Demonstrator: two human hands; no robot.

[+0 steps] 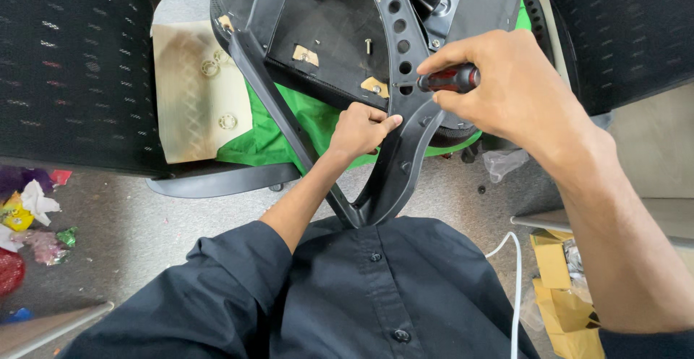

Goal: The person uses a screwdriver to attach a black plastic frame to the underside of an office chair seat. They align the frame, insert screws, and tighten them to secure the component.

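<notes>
An upturned black office chair seat with a curved plastic frame full of round holes lies in front of me. My right hand grips a screwdriver with a red and black handle, its tip hidden against the frame near a hole. My left hand pinches the frame's edge just below, fingers closed on the plastic. A loose screw stands up from the seat's underside. The frame's lower point rests against my dark shirt.
A black mesh chair back stands at the left, another at the right. Green cloth lies under the seat, beside a beige foam pad. Coloured scraps litter the floor at left; a white cable and yellow cardboard at right.
</notes>
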